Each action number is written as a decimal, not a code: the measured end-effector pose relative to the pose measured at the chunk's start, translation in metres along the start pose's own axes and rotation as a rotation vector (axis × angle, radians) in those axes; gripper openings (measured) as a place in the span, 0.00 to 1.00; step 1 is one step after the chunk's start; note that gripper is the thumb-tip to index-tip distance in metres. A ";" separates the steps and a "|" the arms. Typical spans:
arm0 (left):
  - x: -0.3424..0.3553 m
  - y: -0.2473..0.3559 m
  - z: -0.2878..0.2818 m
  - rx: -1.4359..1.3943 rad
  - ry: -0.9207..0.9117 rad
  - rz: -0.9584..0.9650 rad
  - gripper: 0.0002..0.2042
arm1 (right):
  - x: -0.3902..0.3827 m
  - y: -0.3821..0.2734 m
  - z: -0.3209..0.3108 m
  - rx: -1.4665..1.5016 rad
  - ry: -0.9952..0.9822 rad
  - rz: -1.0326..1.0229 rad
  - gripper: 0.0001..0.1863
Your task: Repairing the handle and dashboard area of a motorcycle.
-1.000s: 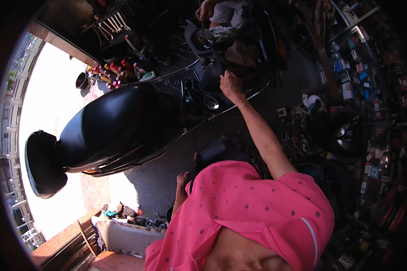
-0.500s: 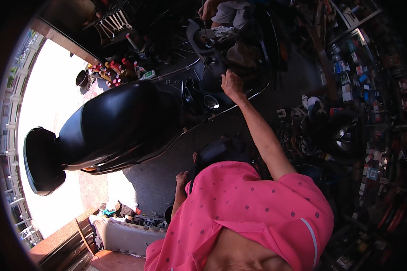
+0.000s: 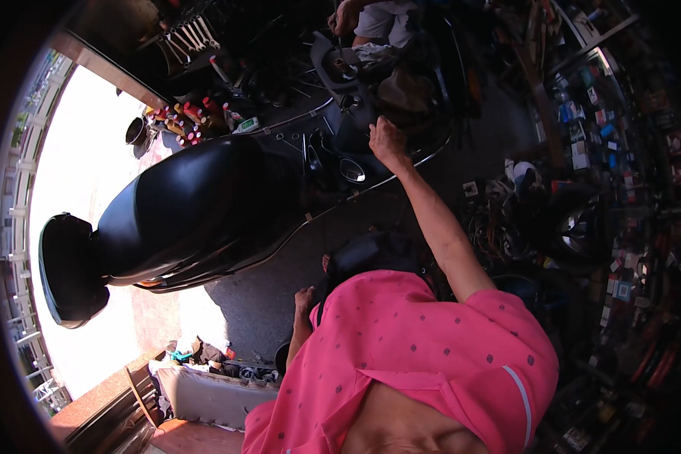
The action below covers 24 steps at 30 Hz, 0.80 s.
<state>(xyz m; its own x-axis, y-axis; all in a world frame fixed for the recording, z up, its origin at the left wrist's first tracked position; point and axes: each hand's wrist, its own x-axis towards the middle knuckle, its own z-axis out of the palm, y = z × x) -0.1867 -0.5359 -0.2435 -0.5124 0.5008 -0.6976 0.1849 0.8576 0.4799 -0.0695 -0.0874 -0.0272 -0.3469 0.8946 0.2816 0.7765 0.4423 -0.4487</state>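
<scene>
My right hand reaches up the middle of the view with curled fingers, at the dark front section of a scooter; what is in them is too small to make out. Just below and left of it, an oval mirror-like part and several small metal pieces lie on the scooter. The long black seat stretches to a black pad at the left. My left hand is low beside my pink shirt, fingers curled, contents hidden.
Another person's hand is at the top. Wrenches hang upper left near red-capped containers. A shelved display and tangled parts crowd the right. A grey padded bench holding clutter stands lower left.
The scene has shifted very slightly in the view since a second ago. Both my hands stay almost still, with fingers curled as before.
</scene>
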 end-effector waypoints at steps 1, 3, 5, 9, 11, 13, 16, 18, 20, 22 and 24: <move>0.002 -0.003 0.001 -0.035 -0.027 -0.048 0.17 | 0.001 0.000 0.001 -0.008 -0.030 0.012 0.11; 0.006 -0.013 0.003 0.049 -0.058 0.087 0.18 | 0.002 0.001 0.004 0.032 0.023 -0.010 0.10; 0.012 -0.019 0.005 0.001 -0.062 0.085 0.18 | 0.002 0.002 0.005 0.024 0.000 0.001 0.10; 0.013 -0.018 0.004 0.090 -0.058 0.089 0.18 | 0.002 0.002 0.006 0.028 0.034 -0.020 0.10; 0.009 -0.010 0.002 0.010 -0.060 0.027 0.17 | 0.002 0.002 0.006 0.026 0.007 -0.006 0.10; 0.003 -0.002 -0.002 -0.004 -0.057 -0.024 0.17 | 0.001 0.002 0.005 0.035 0.008 -0.004 0.10; -0.002 0.007 -0.006 -0.020 -0.054 -0.046 0.17 | 0.001 0.002 0.004 0.046 0.005 -0.013 0.10; -0.005 0.009 -0.007 -0.012 -0.038 -0.022 0.17 | 0.001 0.001 0.004 0.046 0.032 -0.022 0.11; -0.006 0.008 -0.007 -0.048 -0.047 -0.042 0.17 | 0.001 0.002 0.004 0.028 -0.011 0.005 0.11; -0.005 0.006 -0.006 -0.052 -0.045 -0.042 0.17 | 0.001 0.002 0.005 0.024 -0.017 0.009 0.11; -0.002 0.004 -0.005 0.000 -0.024 -0.012 0.17 | 0.002 0.002 0.005 0.023 0.028 -0.013 0.11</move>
<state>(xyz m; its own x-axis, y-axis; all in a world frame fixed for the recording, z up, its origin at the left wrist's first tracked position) -0.1890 -0.5347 -0.2374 -0.4940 0.4934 -0.7159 0.1790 0.8634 0.4716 -0.0714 -0.0845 -0.0320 -0.3415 0.8870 0.3108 0.7599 0.4552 -0.4640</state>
